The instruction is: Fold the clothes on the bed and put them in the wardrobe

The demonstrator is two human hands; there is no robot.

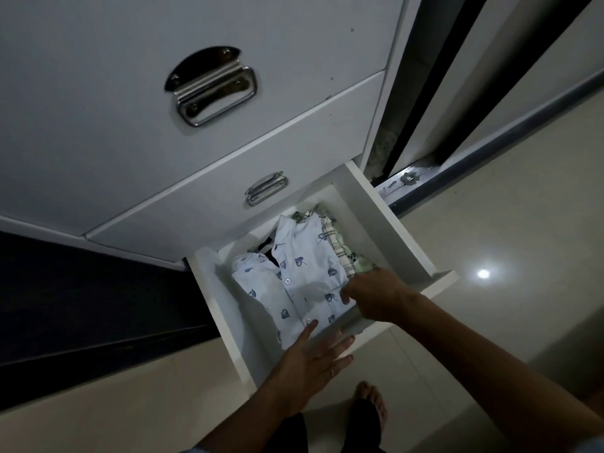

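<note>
Open drawer (389, 223): folded shirt (304, 276) hides clothes beneath. Right hand (376, 297) pinches shirt edge; left hand (313, 361) flat, fingers straight, on shirt. Dim room, pale floor (506, 289).

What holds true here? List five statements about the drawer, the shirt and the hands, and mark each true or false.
1. The bottom drawer is pulled open. True.
2. The leaf-print shirt lies on the floor. False: it lies folded in the drawer.
3. The right hand grips the shirt's edge. True.
4. The left hand is a closed fist. False: its fingers are straight, at the shirt's near edge.
5. The drawer above, with its metal handle, is open too. False: it is closed.
</note>
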